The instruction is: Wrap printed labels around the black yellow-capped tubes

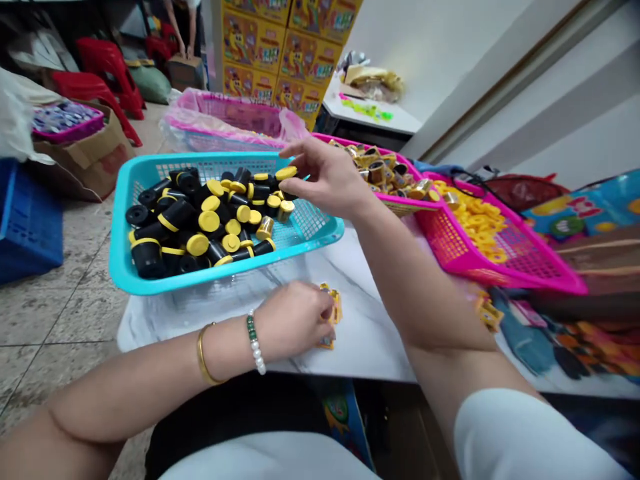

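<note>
My right hand (327,175) reaches over the turquoise basket (123,263) and pinches a yellow cap (286,173) at its fingertips, just above the pile of black cylinders with yellow caps (200,223). My left hand (295,319) rests on the white marble tabletop (370,333), fingers curled around small yellow plastic pieces (334,308). A gold bangle and a bead bracelet sit on that wrist.
A pink basket (505,270) of yellow rings stands to the right, another pink basket (395,203) of gold-banded parts behind it. Pink bins (235,113), yellow cartons (285,47), red chairs (100,73) and a blue crate (27,223) ring the floor. A person stands far back.
</note>
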{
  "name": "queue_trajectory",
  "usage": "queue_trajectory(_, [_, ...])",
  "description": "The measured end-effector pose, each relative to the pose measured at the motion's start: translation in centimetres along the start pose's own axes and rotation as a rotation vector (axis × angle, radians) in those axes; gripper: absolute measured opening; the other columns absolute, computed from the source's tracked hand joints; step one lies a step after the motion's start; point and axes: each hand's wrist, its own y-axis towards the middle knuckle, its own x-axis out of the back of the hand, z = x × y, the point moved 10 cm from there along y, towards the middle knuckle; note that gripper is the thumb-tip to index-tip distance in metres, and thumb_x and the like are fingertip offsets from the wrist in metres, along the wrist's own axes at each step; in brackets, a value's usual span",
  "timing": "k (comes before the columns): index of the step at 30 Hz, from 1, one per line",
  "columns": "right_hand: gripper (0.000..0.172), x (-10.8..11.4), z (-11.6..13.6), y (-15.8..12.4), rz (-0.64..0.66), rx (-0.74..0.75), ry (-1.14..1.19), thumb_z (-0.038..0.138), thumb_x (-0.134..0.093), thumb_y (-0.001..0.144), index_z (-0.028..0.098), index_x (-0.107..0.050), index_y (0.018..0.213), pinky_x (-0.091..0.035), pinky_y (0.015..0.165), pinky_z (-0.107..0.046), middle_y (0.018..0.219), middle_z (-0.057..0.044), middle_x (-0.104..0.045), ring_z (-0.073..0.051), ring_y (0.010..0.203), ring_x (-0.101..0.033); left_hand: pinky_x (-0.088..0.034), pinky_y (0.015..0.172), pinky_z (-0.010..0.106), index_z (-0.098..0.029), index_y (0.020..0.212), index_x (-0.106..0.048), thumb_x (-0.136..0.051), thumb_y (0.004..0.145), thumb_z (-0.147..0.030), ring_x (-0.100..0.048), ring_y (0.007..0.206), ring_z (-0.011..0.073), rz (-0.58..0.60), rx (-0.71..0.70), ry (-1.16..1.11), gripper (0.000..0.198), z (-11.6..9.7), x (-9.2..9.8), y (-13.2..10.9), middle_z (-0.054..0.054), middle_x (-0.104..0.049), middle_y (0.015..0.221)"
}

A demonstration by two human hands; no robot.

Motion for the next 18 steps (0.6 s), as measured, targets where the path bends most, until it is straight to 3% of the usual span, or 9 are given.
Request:
queue_trajectory(4, [0.032,1.6,1.5,-4.1,-0.056,-0.058,0.392,0.037,-0.076,0.081,0.018,-0.067,0.105,-0.057,0.074,-0.029,0.091,-0.001,-0.067,-0.014,0.079,-0.065,-0.046,0.063,0.03,-0.015,0.08,-0.069,-0.061,0.085,-0.016,-0.066,0.077,0.0222,0.111,0.008,0.181,0.009,0.9,-2.5,0.4,0.01,-0.071,0.093])
queue_trajectory(9, [0.035,1.8,3.3,-9.8,0.086,-0.124,0.537,0.033,-0.082,0.077,0.018,-0.069,0.105,-0.06,0.077,-0.03,0.096,-0.003,-0.071,-0.016,0.082,-0.068,-0.051,0.071,0.033,-0.014,0.082,-0.067,-0.052,0.09,-0.016,-0.067,0.08,0.0226,0.101,0.02,0.238,0.017,1.1,-2.4,0.6,0.009,-0.069,0.09])
queue_trajectory(14, [0.033,1.4,-0.8,-15.1,0.044,-0.289,0.46,0.03,-0.079,0.079,0.019,-0.069,0.108,-0.062,0.078,-0.032,0.096,-0.005,-0.074,-0.018,0.083,-0.072,-0.054,0.069,0.033,-0.014,0.095,-0.067,-0.058,0.091,-0.022,-0.069,0.082,0.0236,0.102,0.009,0.278,0.013,0.7,-2.7,0.6,0.01,-0.07,0.103])
queue_trajectory(18, [0.031,-0.7,-4.2,-16.4,-0.022,-0.32,0.469,0.032,-0.078,0.078,0.019,-0.069,0.106,-0.06,0.089,-0.037,0.099,-0.005,-0.076,-0.02,0.09,-0.073,-0.054,0.068,0.032,-0.013,0.088,-0.066,-0.056,0.091,-0.015,-0.069,0.077,0.0219,0.118,-0.036,0.342,0.011,0.4,-2.8,0.6,0.01,-0.07,0.095])
